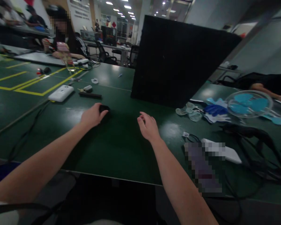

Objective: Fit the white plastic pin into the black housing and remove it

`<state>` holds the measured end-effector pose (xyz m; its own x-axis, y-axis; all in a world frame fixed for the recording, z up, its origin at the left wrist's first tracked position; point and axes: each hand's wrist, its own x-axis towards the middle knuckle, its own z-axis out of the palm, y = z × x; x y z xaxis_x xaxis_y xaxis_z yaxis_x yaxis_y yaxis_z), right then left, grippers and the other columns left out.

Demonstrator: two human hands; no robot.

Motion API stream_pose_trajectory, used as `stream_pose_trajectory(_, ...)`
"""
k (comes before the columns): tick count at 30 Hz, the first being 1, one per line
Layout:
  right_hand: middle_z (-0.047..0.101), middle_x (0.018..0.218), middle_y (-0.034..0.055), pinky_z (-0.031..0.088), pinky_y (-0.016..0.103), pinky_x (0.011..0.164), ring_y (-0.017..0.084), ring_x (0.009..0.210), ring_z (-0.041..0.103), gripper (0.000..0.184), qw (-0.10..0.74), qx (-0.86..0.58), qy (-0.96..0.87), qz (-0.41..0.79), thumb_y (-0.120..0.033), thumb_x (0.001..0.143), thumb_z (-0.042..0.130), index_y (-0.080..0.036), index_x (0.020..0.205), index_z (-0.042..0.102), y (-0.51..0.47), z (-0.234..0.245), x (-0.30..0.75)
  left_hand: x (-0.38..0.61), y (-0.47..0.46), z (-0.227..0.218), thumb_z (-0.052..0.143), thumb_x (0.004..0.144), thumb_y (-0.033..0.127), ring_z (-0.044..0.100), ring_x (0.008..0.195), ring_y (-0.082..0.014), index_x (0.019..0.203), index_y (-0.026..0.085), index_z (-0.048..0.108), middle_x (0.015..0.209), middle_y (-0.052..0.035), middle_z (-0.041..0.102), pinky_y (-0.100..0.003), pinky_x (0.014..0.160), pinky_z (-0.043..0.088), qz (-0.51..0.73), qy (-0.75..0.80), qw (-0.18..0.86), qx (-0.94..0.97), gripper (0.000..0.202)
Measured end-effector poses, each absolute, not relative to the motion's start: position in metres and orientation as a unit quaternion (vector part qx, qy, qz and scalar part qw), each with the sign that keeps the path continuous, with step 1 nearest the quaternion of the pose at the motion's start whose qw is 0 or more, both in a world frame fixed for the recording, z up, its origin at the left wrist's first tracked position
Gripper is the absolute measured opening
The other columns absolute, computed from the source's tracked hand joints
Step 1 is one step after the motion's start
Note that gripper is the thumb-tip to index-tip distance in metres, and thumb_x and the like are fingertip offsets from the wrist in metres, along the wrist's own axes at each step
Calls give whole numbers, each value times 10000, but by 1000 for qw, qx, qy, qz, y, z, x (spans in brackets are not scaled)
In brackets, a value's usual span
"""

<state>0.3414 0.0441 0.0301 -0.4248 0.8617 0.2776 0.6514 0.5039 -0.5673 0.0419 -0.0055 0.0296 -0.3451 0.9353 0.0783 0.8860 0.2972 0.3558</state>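
- Far left, yellow tape lines (29, 92) on the green table (121, 140), and a person (71, 40) sitting across at the far side. Nothing in reach of the hands over there.
- Next, a white box (61, 93) with a cable by it, then a dark bar (90, 95) lying just beyond the left hand. Pretty close tbh, so I'd watch the knuckles around it.
- Left hand (91, 116): closed fairly narrow around a small black object (104, 108), thumb on the near side, fingers on the far side. Most of it's covered so I can't tell what it is. Imo a light, steady pinch is plenty, with the thumb squarely opposite the fingers so it doesn't twist.
- Right hand (148, 126): holding nothing that I can see, fingers loosely curled, thumb a bit apart. Well clear of the left one. Good relaxed shape, I'd leave it like that.
- Beyond it, a big black panel (178, 62) stands tilted in my view. I'd give its lower edge some room.
- Far right: pixelated dark slab (202, 167), gloves (215, 109), white slab (221, 151), blue-bladed fan (249, 103). Elbow hazard, so I'd mind that right forearm.
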Motion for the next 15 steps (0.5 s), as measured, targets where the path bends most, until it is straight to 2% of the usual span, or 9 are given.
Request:
stream_pose_trajectory(4, 667, 1219, 104, 344, 520, 1091, 261, 1119, 616, 579, 283, -452, -830, 163, -579, 1002, 322, -200, 1394, 515, 52, 26, 340, 78, -1, 24, 464, 925, 604, 675, 1050, -333, 1353, 191, 483, 1234, -172, 664, -406, 867, 507, 209, 761, 57, 611, 595)
stream_pose_trajectory(10, 666, 1233, 130, 442, 470, 995, 270, 1116, 624, 579, 304, -498, -797, 155, -553, 1011, 295, -176, 1365, 554, 58, 25, 343, 136, 6, 25, 477, 927, 605, 704, 904, -272, 1322, 191, 490, 1114, -150, 697, -365, 763, 517, 301, 664, 180, 660, 572)
stream_pose_trajectory(15, 670, 1188, 124, 519, 414, 811, 260, 984, 653, 517, 279, -494, -814, 122, -556, 979, 395, -201, 1274, 627, 55, 33, 346, 109, 9, 30, 461, 960, 542, 690, 873, -223, 1314, 197, 486, 1065, -112, 701, -357, 774, 520, 397, 617, 248, 633, 495)
